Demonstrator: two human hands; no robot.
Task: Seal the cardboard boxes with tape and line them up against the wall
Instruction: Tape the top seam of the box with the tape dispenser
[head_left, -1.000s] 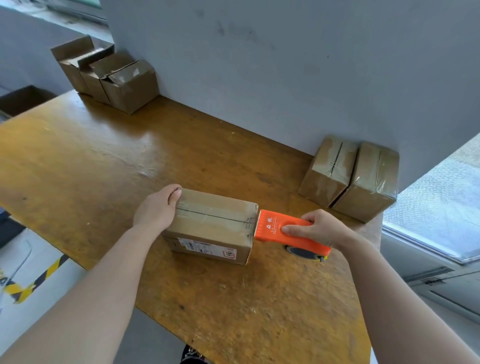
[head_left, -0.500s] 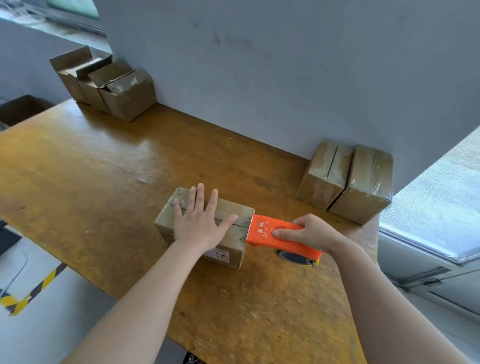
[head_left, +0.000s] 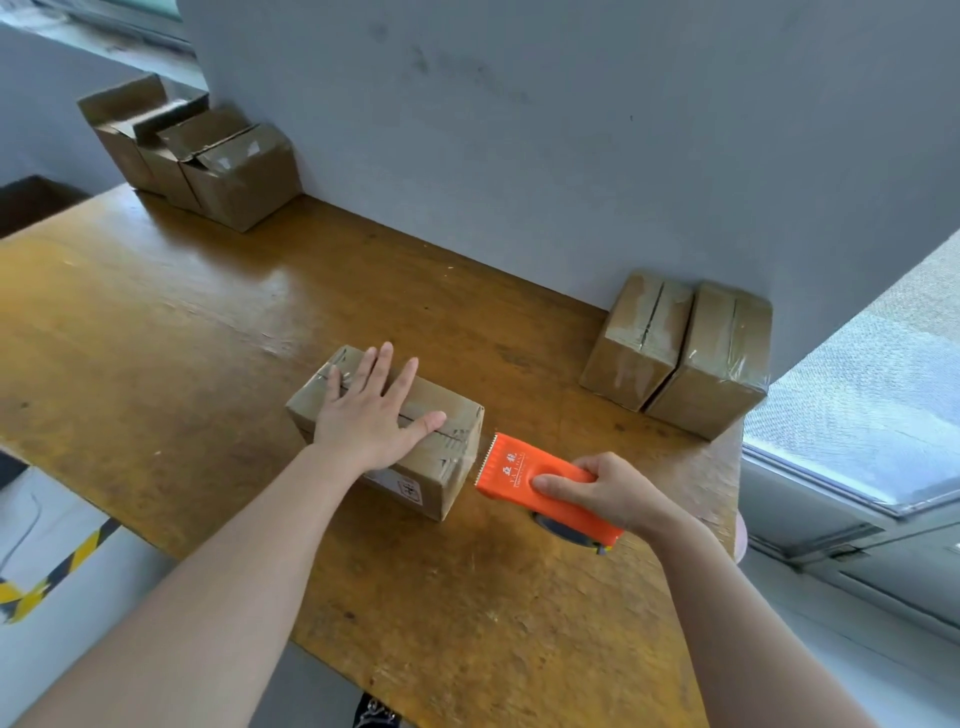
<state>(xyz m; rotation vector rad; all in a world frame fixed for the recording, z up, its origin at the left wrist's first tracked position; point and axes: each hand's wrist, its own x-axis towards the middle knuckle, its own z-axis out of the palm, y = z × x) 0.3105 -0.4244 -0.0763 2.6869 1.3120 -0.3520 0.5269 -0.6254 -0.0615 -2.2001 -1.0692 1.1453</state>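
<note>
Hands both in view. The left hand (head_left: 371, 415) lies flat on top of the middle box (head_left: 441, 462), palm down, fingers straight and spread, thumb along the centre seam; its grip is wide, holding nothing, only pressing.

The middle box sits on the table (head_left: 156, 338) a little in from the near edge and well apart from the wall (head_left: 519, 130). Its flaps are closed. Clear tape (head_left: 454, 441) runs along the seam and looks wrinkled at the right end. A printed label shows on the near side, too small to read.

The right hand (head_left: 608, 493) holds the orange tape dispenser (head_left: 511, 470), grip closed round its rear half, index finger laid along the top. The toothed edge points at the right end of the middle box, just beside it and not touching. Whether a strand of tape bridges the gap I cannot tell. A dark roll (head_left: 558, 527) shows under the dispenser.

Two sealed boxes (head_left: 636, 345) stand side by side, touching each other, against the wall at the table's far right corner. Tape is visible over both tops.

Unsealed boxes (head_left: 239, 171) with flaps up are clustered against the wall at the far left. A black-and-yellow stripe (head_left: 62, 566) marks the floor at lower left.
</note>
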